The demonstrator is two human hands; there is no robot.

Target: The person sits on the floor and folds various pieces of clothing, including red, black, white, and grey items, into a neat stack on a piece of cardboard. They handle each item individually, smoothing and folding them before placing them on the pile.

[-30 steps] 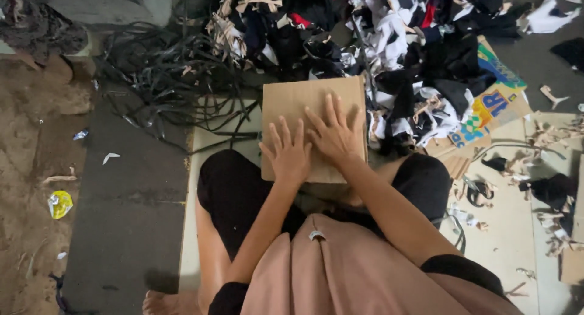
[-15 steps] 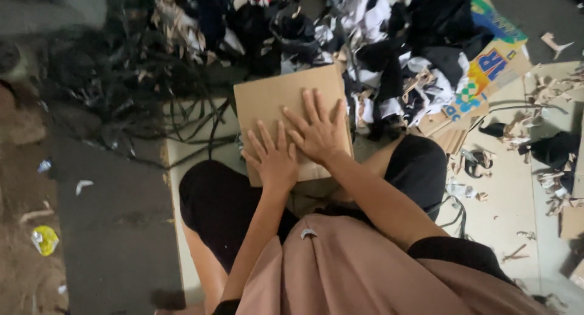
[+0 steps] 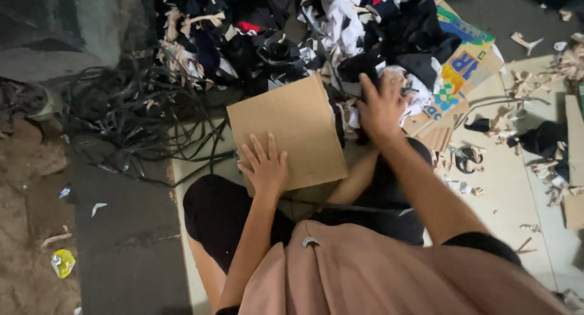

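L hand [image 3: 266, 168] flat, spread on cardboard sheet [image 3: 286, 132], R hand [image 3: 381, 107] spread over fabric scraps [image 3: 389, 23]

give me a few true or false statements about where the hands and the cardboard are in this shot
1. The left hand lies flat on the brown cardboard sheet. True.
2. The right hand rests on the cardboard too. False: it is off the sheet, reaching into the pile of fabric scraps.
3. The cardboard sits on the person's lap. True.
4. The tangle of black cords lies right of the cardboard. False: it lies left.
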